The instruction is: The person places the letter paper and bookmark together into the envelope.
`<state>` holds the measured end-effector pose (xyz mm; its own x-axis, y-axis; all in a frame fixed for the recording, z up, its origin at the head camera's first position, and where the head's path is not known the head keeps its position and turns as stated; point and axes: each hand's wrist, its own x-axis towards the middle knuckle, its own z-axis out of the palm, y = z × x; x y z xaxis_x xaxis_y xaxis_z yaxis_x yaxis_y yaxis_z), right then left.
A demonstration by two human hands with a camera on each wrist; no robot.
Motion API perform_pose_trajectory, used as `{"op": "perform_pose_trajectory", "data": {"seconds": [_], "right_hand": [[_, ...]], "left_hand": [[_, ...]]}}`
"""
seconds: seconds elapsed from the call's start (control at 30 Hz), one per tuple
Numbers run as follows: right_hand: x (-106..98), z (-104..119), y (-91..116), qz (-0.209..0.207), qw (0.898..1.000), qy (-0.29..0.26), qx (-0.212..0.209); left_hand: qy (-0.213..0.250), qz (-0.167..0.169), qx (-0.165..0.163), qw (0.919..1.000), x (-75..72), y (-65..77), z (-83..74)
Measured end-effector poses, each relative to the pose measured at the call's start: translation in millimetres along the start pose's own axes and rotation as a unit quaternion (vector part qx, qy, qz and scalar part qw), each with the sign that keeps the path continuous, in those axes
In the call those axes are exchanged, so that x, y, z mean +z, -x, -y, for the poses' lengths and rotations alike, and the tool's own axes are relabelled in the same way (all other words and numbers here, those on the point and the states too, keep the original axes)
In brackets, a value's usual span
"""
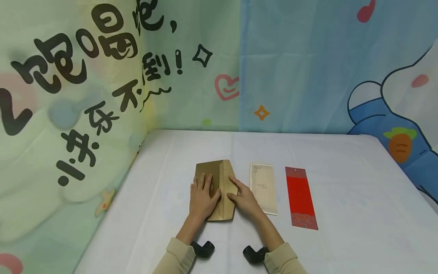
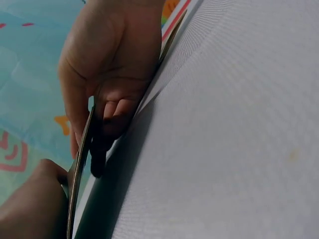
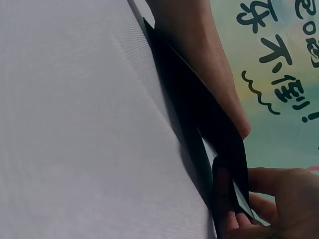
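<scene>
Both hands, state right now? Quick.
Left hand: open, resting flat on the brown envelope.
Right hand: closed, pinching the envelope's flap, some fingers underneath.

Smooth paper envelope (image 1: 224,173), matt woven white cloth (image 1: 349,205), papery red strip (image 1: 301,196)
</scene>
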<state>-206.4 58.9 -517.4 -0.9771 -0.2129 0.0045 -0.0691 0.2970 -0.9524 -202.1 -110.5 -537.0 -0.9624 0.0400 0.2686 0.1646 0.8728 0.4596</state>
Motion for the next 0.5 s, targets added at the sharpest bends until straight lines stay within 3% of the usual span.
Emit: {"op": "perform_pose_trajectory", "data": {"seconds": [0.23, 0.4, 0.5], "right_hand": [[-7.1, -4.3, -1.1, 0.065, 0.996, -0.06, -0.001], [-10.0, -8.1, -1.4, 0.12, 0.982, -0.148, 0.004], [-10.2, -9.1, -1.3, 0.132, 0.977, -0.165, 0.0]], "left_hand": [[0.006, -0.005, 0.003, 1.0, -0.1, 0.3, -1.6], [0.013, 0.001, 0.0, 0.9999, -0.8, 0.2, -1.7], [0.017, -0.002, -0.002, 0.9999, -1.7, 0.7, -1.7]]}}
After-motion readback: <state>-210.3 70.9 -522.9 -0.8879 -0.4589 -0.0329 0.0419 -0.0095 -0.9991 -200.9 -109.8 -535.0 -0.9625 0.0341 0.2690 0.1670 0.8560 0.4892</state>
